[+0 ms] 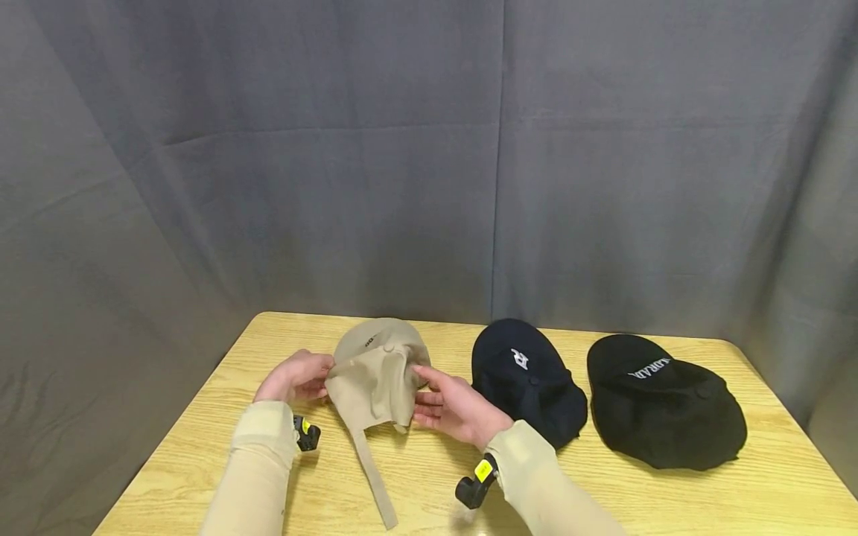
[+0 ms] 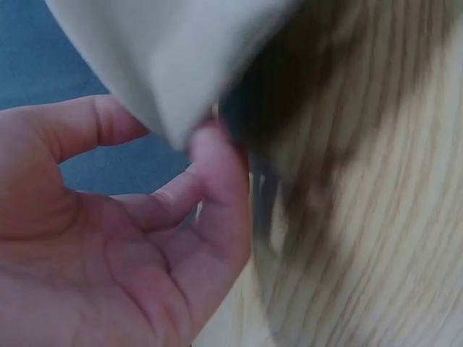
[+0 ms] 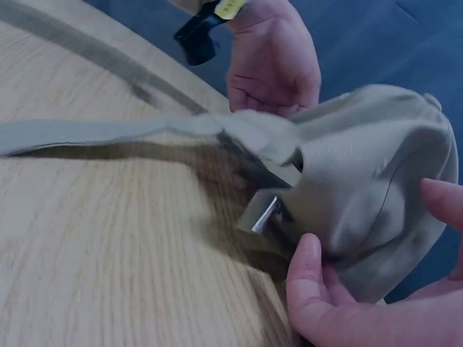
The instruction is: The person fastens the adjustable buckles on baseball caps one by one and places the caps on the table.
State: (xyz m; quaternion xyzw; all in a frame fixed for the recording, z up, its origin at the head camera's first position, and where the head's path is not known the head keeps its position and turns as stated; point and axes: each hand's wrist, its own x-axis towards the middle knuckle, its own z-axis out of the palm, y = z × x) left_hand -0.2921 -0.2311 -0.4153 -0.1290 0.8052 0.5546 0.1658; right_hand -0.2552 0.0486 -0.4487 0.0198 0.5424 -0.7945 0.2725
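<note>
A beige baseball cap (image 1: 372, 380) is at the left of the table, brim toward the back, its loose back strap (image 1: 375, 476) hanging toward the front. My left hand (image 1: 298, 376) pinches the cap's left edge between thumb and fingers, as the left wrist view shows close up. At the cap's right side, my right hand (image 1: 459, 406) holds the crown, thumb above and fingers along the lower edge. A metal buckle (image 3: 266, 213) shows at the back opening in the right wrist view. The cap's inside is mostly hidden.
A navy cap (image 1: 529, 380) with a white letter lies right of my right hand. Farther right is a black cap (image 1: 663, 409) with white lettering. The wooden table (image 1: 201, 447) ends at a grey curtain (image 1: 402, 186) behind.
</note>
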